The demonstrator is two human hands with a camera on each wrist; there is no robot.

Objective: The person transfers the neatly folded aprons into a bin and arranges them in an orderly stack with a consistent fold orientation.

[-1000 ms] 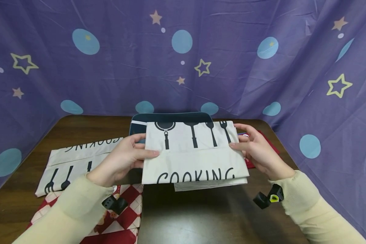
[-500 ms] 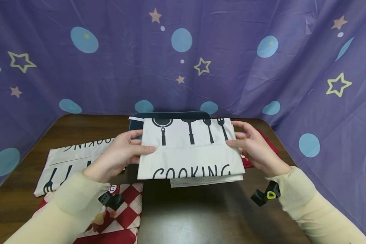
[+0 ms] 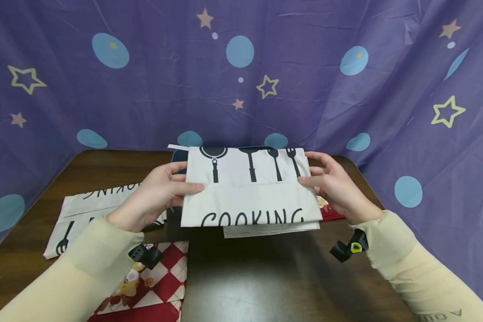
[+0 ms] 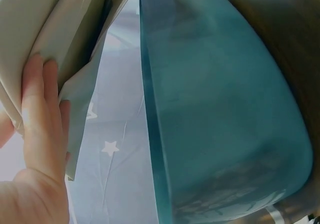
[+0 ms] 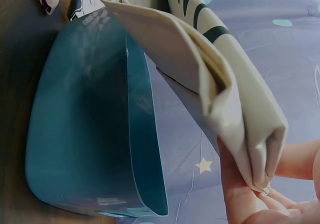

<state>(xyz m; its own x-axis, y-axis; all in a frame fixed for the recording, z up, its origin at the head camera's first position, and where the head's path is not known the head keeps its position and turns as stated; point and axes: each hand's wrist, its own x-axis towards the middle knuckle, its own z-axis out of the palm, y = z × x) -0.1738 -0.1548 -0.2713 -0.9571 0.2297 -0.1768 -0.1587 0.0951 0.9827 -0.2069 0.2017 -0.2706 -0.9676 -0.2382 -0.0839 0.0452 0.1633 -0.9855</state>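
Both hands hold up a folded white apron [image 3: 249, 197] printed with black utensils and the word COOKING. My left hand [image 3: 154, 192] grips its left edge, thumb on the front and fingers behind. At the opposite edge, my right hand [image 3: 334, 185] pinches it the same way. Several folded layers of the apron [image 5: 225, 93] show in the right wrist view. A white strap [image 3: 178, 147] sticks out at its upper left corner. Behind and below stands a blue-green bin [image 4: 225, 103], mostly hidden by the apron in the head view; both wrist views show its rim below the cloth.
Another folded white COOKING apron [image 3: 80, 205] lies on the table's left side. In front of it is a red-and-white checked folded cloth [image 3: 169, 273]. A red cloth [image 3: 330, 212] lies partly hidden behind my right hand. A purple curtain [image 3: 241, 112] hangs behind the wooden table [image 3: 261, 277].
Both hands have lifted the apron a little upward and away, still gripping its two sides. It now covers nearly all of the bin in the head view.
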